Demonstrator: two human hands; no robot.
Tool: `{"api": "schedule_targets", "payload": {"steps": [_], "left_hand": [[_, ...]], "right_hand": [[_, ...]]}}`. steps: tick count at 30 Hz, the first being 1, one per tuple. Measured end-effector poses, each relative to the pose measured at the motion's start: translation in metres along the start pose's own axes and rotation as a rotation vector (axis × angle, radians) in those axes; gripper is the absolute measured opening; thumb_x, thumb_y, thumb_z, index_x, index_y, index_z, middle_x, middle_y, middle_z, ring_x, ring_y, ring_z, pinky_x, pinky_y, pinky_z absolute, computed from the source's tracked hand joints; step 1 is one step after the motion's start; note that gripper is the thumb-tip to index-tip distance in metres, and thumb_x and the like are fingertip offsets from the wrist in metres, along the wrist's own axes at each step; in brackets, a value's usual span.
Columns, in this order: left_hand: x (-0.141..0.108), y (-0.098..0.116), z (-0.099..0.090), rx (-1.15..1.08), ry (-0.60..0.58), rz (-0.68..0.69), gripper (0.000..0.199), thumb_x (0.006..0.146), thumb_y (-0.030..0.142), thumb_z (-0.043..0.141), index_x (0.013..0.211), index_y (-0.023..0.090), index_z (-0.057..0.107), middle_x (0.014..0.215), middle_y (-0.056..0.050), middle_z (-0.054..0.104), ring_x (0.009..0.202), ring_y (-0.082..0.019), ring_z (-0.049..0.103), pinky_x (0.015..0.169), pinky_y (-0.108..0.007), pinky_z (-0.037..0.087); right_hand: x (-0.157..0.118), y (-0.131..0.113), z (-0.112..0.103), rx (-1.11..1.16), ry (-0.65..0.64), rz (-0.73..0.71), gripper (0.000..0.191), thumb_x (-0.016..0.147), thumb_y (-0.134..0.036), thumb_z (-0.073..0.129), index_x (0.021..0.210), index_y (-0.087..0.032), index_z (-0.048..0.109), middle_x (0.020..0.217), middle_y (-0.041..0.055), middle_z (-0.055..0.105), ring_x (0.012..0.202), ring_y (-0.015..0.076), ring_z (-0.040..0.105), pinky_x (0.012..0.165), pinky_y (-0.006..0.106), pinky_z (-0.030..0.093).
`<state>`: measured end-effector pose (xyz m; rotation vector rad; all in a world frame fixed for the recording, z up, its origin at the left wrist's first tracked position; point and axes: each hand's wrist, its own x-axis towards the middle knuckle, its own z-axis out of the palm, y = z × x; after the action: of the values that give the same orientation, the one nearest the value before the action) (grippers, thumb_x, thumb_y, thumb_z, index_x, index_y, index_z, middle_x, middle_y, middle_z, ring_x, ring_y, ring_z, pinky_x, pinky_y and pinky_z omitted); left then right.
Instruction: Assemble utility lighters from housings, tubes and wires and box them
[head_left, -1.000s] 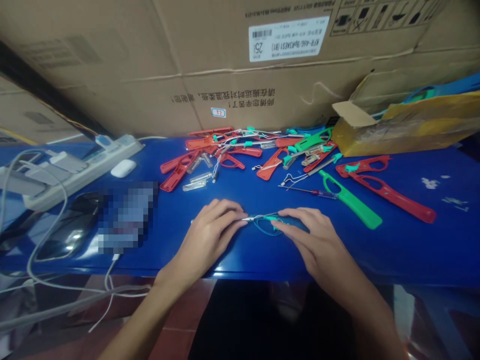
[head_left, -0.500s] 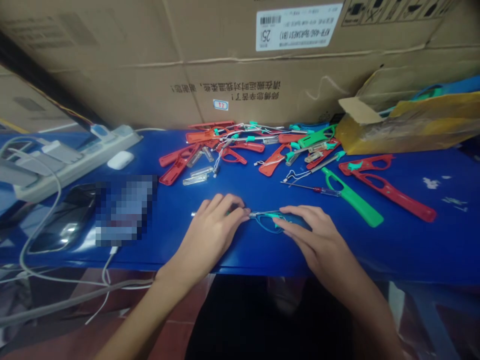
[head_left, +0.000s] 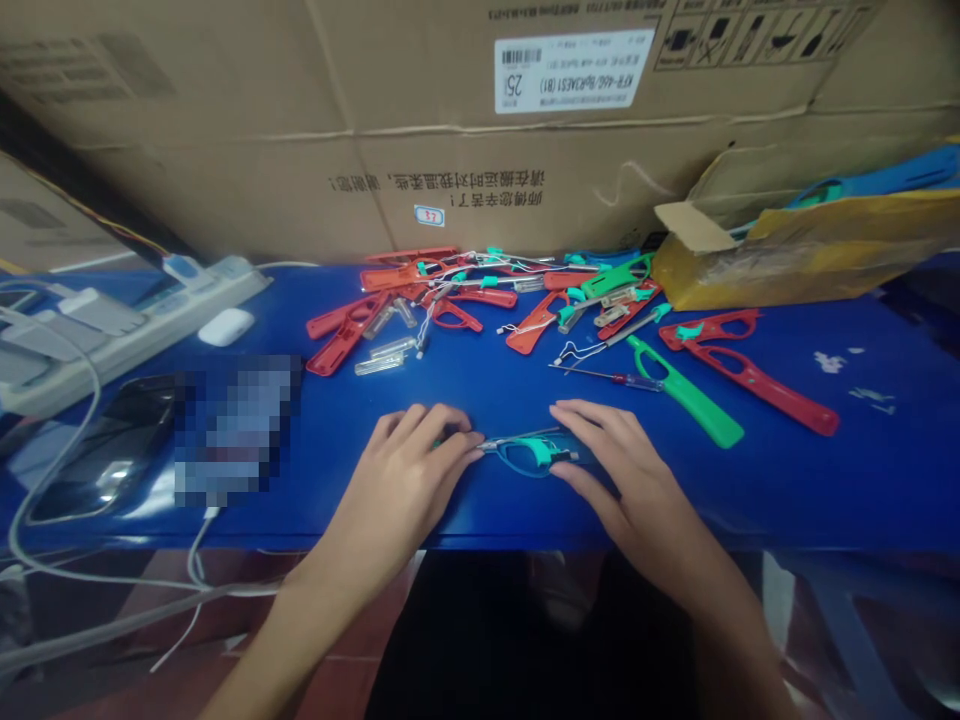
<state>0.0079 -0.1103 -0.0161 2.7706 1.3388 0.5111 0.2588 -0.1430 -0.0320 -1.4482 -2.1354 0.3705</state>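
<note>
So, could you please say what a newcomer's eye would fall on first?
Probably the heap of mostly red plastic parts before the brown cardboard box. Nearer, the left hand and right hand flank a blue looped plastic casing with a teal plastic piece, over the glossy blue table.

Hidden, Cut and Unclear Parts

The left hand covers one end of the metal rod. The right hand hides part of the blue casing, and whether its fingers press on it cannot be told. Beside these fingertips, a dark piece is too small to name.

Beyond the fingers, the parts in the heap cover one another; above it, the top edge cuts the carton. Farther right of the fingers, the taped box is cut by the view's edge. Left of the fingers, the phone screen is pixelated.
</note>
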Motion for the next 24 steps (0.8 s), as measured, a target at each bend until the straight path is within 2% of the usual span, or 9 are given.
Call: {"api": "schedule_targets", "payload": {"steps": [6, 11, 18, 24], "left_hand": [[-0.004, 0.003, -0.001, -0.021, -0.036, -0.041, 0.022, 0.105, 0.031, 0.051, 0.12, 0.021, 0.065, 0.123, -0.007, 0.065, 0.105, -0.026, 0.057, 0.086, -0.041, 0.042], [0.001, 0.006, 0.001, -0.054, -0.007, -0.044, 0.032, 0.104, 0.037, 0.054, 0.13, 0.021, 0.059, 0.129, -0.009, 0.063, 0.112, -0.027, 0.057, 0.092, -0.043, 0.042], [0.0, 0.002, 0.006, -0.201, 0.067, -0.069, 0.015, 0.103, 0.027, 0.057, 0.116, 0.023, 0.063, 0.119, -0.004, 0.068, 0.107, -0.022, 0.059, 0.09, -0.039, 0.042], [-0.001, 0.0, 0.011, -0.229, 0.115, -0.07, 0.009, 0.101, 0.022, 0.06, 0.106, 0.023, 0.067, 0.113, -0.003, 0.07, 0.102, -0.021, 0.06, 0.086, -0.039, 0.043]], "right_hand": [[-0.001, 0.001, 0.003, -0.071, -0.004, -0.038, 0.031, 0.105, -0.032, 0.047, 0.131, -0.027, 0.063, 0.145, 0.0081, 0.055, 0.135, 0.0265, 0.048, 0.113, 0.052, 0.041], [-0.001, 0.002, 0.004, -0.077, -0.013, -0.046, 0.028, 0.105, -0.031, 0.047, 0.127, -0.027, 0.063, 0.146, 0.0081, 0.054, 0.136, 0.027, 0.047, 0.112, 0.053, 0.042], [-0.001, 0.002, 0.004, -0.086, -0.029, -0.031, 0.029, 0.104, -0.032, 0.048, 0.13, -0.028, 0.06, 0.146, 0.0073, 0.054, 0.137, 0.0271, 0.046, 0.112, 0.054, 0.043], [0.0, 0.001, 0.003, -0.099, -0.04, -0.018, 0.028, 0.104, -0.032, 0.049, 0.127, -0.028, 0.064, 0.145, 0.0081, 0.055, 0.135, 0.0287, 0.049, 0.111, 0.056, 0.044]]}}
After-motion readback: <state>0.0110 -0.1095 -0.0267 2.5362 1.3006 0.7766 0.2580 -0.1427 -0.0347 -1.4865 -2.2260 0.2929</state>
